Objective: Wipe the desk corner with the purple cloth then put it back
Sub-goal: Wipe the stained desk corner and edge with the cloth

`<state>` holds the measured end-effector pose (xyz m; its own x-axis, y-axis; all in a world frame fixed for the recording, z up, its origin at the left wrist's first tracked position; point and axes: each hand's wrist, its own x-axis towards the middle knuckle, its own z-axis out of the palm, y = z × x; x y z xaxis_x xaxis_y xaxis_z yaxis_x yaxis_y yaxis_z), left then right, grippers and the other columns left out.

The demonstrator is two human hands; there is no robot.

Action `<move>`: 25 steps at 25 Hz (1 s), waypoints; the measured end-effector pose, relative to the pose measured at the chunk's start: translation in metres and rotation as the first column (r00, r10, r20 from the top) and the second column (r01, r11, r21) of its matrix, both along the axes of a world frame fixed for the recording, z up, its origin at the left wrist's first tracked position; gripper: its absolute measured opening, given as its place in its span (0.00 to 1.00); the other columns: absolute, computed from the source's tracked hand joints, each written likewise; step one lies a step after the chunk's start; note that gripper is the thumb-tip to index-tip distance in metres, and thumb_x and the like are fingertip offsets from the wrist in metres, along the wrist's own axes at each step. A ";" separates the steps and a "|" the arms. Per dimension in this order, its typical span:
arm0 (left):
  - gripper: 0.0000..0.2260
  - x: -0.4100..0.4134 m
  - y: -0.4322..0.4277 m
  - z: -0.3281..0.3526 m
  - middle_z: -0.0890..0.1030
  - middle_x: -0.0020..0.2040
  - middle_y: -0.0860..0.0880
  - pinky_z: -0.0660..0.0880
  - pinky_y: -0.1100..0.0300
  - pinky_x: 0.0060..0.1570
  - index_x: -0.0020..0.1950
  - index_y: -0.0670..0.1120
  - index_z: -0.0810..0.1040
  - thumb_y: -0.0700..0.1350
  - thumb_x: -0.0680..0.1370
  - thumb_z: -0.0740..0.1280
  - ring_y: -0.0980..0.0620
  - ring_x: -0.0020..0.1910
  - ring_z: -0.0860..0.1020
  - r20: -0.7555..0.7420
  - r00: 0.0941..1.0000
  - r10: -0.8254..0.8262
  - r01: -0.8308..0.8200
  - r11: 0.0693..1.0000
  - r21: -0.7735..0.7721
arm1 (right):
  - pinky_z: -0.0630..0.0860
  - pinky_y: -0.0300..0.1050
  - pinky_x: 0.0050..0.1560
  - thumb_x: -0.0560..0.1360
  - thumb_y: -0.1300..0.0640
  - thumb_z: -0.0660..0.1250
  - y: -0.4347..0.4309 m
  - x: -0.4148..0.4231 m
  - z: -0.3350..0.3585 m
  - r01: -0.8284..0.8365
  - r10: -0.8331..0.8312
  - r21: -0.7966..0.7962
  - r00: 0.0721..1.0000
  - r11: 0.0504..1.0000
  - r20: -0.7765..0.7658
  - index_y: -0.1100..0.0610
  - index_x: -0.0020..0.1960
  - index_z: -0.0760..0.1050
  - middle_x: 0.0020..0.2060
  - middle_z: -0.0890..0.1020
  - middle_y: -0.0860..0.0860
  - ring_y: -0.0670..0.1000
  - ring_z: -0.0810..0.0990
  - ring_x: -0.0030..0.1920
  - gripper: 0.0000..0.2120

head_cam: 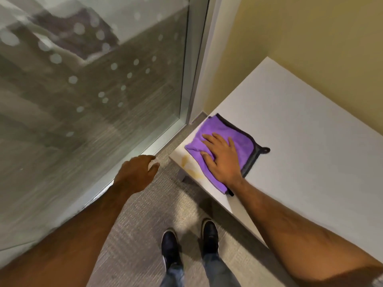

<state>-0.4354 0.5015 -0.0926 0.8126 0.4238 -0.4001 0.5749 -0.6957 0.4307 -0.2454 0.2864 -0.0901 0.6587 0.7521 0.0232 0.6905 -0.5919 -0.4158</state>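
A purple cloth with a dark grey border and a small hanging loop lies folded on the near left corner of the white desk. My right hand presses flat on the cloth, fingers spread and pointing toward the corner. A yellowish smear shows on the desk surface just left of the cloth, at the corner edge. My left hand hangs in the air over the floor, left of the desk, fingers loosely curled and holding nothing.
A glass wall with frosted dots and a metal frame stands to the left, close to the desk corner. A yellow wall runs behind the desk. Grey carpet lies below, with my dark shoes on it.
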 end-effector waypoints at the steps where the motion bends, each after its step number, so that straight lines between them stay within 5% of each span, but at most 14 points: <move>1: 0.23 -0.002 0.000 -0.001 0.75 0.71 0.46 0.66 0.45 0.69 0.72 0.49 0.70 0.58 0.80 0.56 0.45 0.70 0.72 0.001 0.999 -0.040 0.040 0.997 0.067 | 0.51 0.69 0.74 0.80 0.38 0.51 -0.016 0.000 -0.004 0.045 -0.044 -0.032 0.998 0.998 0.037 0.47 0.70 0.70 0.74 0.70 0.47 0.53 0.63 0.76 0.24; 4: 0.27 -0.018 -0.001 -0.010 0.70 0.74 0.45 0.63 0.42 0.71 0.74 0.49 0.66 0.60 0.79 0.54 0.44 0.73 0.67 -0.083 0.978 -0.191 0.207 0.934 0.292 | 0.45 0.73 0.72 0.75 0.28 0.49 -0.009 0.016 -0.003 0.220 -0.191 -0.259 0.973 0.941 0.132 0.44 0.75 0.59 0.80 0.56 0.52 0.58 0.51 0.79 0.34; 7: 0.31 -0.037 0.000 -0.021 0.61 0.79 0.43 0.57 0.41 0.75 0.77 0.50 0.59 0.65 0.78 0.52 0.42 0.78 0.59 -0.165 0.962 -0.217 0.260 0.911 0.319 | 0.43 0.77 0.71 0.70 0.22 0.46 0.042 0.015 -0.001 0.171 -0.130 -0.351 0.982 0.921 0.136 0.45 0.79 0.50 0.81 0.48 0.53 0.62 0.45 0.79 0.44; 12: 0.34 -0.040 -0.003 -0.017 0.53 0.81 0.43 0.50 0.40 0.76 0.79 0.51 0.54 0.68 0.77 0.48 0.43 0.80 0.52 -0.189 0.964 -0.189 0.241 0.919 0.310 | 0.49 0.72 0.73 0.76 0.29 0.48 0.037 -0.029 0.002 -0.187 0.202 -0.191 0.977 0.964 0.063 0.45 0.75 0.63 0.78 0.63 0.49 0.57 0.54 0.79 0.33; 14: 0.34 -0.036 -0.005 -0.011 0.54 0.81 0.43 0.50 0.41 0.76 0.79 0.50 0.55 0.68 0.77 0.47 0.43 0.80 0.52 -0.153 0.973 -0.172 0.213 0.925 0.313 | 0.52 0.70 0.73 0.78 0.35 0.52 0.005 -0.039 0.001 -0.173 0.179 -0.115 0.983 0.978 0.043 0.46 0.74 0.66 0.77 0.65 0.48 0.55 0.56 0.79 0.28; 19: 0.33 -0.028 -0.004 -0.013 0.57 0.80 0.42 0.52 0.41 0.76 0.78 0.49 0.57 0.67 0.78 0.50 0.42 0.79 0.56 -0.100 0.983 -0.157 0.181 0.934 0.308 | 0.46 0.71 0.75 0.79 0.35 0.50 0.029 -0.009 -0.001 0.177 -0.170 -0.144 0.984 0.974 0.060 0.48 0.74 0.66 0.77 0.63 0.48 0.57 0.56 0.79 0.28; 25: 0.33 -0.030 -0.008 -0.020 0.57 0.80 0.42 0.51 0.41 0.76 0.78 0.49 0.58 0.66 0.78 0.53 0.43 0.79 0.56 -0.096 0.984 -0.151 0.172 0.945 0.278 | 0.47 0.70 0.75 0.79 0.36 0.52 0.046 -0.025 0.000 -0.160 0.159 -0.045 0.987 0.986 -0.031 0.46 0.72 0.69 0.75 0.68 0.46 0.53 0.57 0.78 0.26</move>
